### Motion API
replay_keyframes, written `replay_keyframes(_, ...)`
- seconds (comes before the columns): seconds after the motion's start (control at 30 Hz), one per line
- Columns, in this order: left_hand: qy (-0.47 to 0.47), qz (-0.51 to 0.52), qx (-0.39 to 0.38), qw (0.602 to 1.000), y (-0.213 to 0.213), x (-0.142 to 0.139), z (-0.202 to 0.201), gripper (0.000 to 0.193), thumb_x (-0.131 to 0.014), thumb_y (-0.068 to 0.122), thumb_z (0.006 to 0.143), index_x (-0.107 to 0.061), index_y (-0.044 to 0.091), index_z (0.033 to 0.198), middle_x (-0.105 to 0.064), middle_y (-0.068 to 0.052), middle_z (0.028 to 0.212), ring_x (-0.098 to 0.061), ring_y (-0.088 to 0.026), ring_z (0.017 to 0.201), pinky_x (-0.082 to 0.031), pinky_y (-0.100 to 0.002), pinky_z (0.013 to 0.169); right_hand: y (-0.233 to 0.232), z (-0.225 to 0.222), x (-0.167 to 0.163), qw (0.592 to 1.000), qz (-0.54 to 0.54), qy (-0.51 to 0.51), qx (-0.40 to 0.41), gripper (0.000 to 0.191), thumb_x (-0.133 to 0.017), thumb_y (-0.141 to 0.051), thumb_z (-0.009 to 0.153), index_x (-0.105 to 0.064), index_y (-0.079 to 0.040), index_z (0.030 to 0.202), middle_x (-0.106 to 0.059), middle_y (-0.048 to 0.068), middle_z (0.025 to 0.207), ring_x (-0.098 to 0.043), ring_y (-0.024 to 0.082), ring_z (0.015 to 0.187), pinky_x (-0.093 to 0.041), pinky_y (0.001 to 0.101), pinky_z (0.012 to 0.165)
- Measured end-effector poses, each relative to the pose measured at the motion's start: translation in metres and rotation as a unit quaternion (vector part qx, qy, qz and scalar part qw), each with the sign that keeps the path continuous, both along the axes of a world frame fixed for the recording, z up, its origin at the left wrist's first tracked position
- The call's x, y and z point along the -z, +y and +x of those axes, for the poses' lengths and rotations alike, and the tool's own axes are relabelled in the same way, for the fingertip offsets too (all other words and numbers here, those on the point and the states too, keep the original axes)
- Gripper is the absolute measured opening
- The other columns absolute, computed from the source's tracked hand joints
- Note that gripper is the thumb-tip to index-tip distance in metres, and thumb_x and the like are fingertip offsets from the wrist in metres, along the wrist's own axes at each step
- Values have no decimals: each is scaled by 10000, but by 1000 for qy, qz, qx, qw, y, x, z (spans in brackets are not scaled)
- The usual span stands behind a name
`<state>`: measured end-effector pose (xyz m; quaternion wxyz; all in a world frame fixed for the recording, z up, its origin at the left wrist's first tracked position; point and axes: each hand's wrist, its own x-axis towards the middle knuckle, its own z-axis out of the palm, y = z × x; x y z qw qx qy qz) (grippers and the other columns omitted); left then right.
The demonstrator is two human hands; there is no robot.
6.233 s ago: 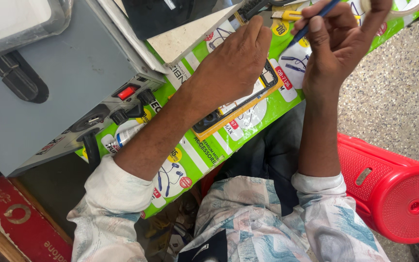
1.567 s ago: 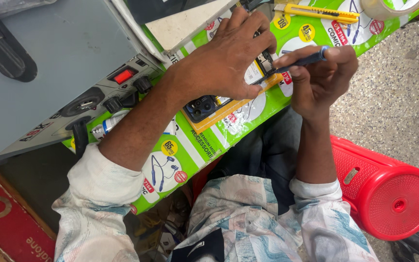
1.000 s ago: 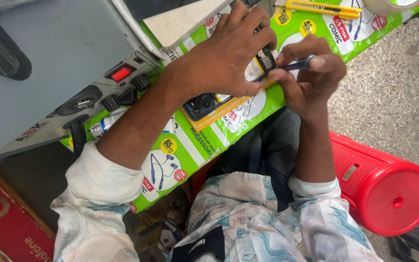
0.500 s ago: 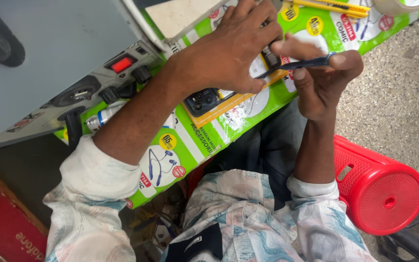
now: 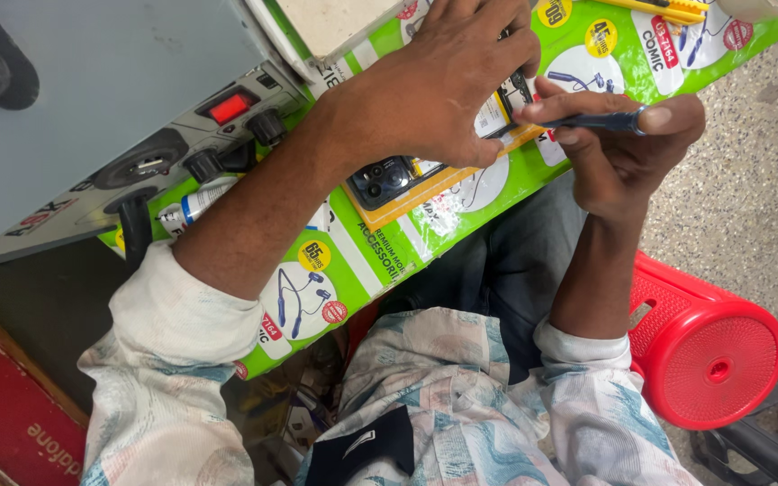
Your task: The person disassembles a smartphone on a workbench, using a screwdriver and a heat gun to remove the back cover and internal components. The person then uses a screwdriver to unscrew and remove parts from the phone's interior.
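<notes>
An opened mobile phone (image 5: 389,180) with its dark camera block showing lies in a yellow frame on a green printed bench top (image 5: 362,261). My left hand (image 5: 434,81) presses flat on the phone's upper half and holds it down. My right hand (image 5: 623,144) grips a thin dark blue screwdriver (image 5: 587,121) level, its tip pointing left at the phone's edge beside my left fingers. Most of the phone is hidden under my left hand.
A grey box-shaped machine (image 5: 92,99) with a red switch (image 5: 229,108) and black knobs stands at the left. A small white tube (image 5: 193,205) lies by it. A red plastic stool (image 5: 713,351) is at lower right, a yellow tool (image 5: 659,7) at the top edge.
Over six seconds my right hand came down from the raised position to the phone's edge with the screwdriver. My left hand stayed pressed on the phone. The camera moved in slightly.
</notes>
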<state>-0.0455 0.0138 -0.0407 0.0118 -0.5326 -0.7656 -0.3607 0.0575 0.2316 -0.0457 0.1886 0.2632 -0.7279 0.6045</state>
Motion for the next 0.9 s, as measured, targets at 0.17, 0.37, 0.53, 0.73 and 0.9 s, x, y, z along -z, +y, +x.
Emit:
replay_keyframes(0.17, 9, 8, 2, 1000, 0, 0, -2, 707, -949, 331, 725, -572, 31, 1242, -427, -177, 1395, -367, -414, 1342, -347, -544, 1104, -6, -9, 8, 999, -16, 43, 11, 551, -650, 10, 989, -276, -241, 1307, -616, 237, 1215, -660, 363, 983, -573, 403, 920)
replay_keyframes(0.37, -1, -9, -1, 1000, 0, -2, -1, 673, -943, 321, 749, -579, 48, 1245, -438, -165, 1370, -384, -408, 1318, -358, -545, 1094, -4, -4, 10, 998, 2, 43, 49, 619, -664, 109, 1033, -238, -234, 1322, -644, 183, 1103, -726, 297, 901, -637, 391, 886)
replay_keyframes(0.53, 1, -14, -4, 1000, 0, -1, 0, 682, -934, 312, 734, -567, 45, 1242, -432, -169, 1369, -378, -419, 1321, -355, -550, 1092, -4, 0, 2, 999, 28, -10, 15, 457, -493, 80, 1124, -192, -179, 1352, -669, 277, 1199, -736, 336, 1033, -616, 385, 942)
replay_keyframes(0.73, 9, -9, -10, 1000, 2, 1, 2, 706, -944, 340, 724, -572, 42, 1245, -427, -186, 1373, -371, -425, 1322, -342, -549, 1096, -6, -11, 10, 995, 8, 65, 73, 638, -735, -19, 970, -236, -234, 1303, -614, 191, 1058, -677, 275, 880, -589, 325, 828)
replay_keyframes(0.9, 6, -10, -8, 1000, 2, -1, -1, 680, -941, 327, 725, -587, 54, 1238, -436, -169, 1388, -372, -409, 1341, -340, -532, 1125, -3, -4, 11, 995, -12, 43, 94, 635, -766, 27, 1008, -272, -224, 1318, -655, 177, 1021, -706, 271, 855, -582, 335, 815)
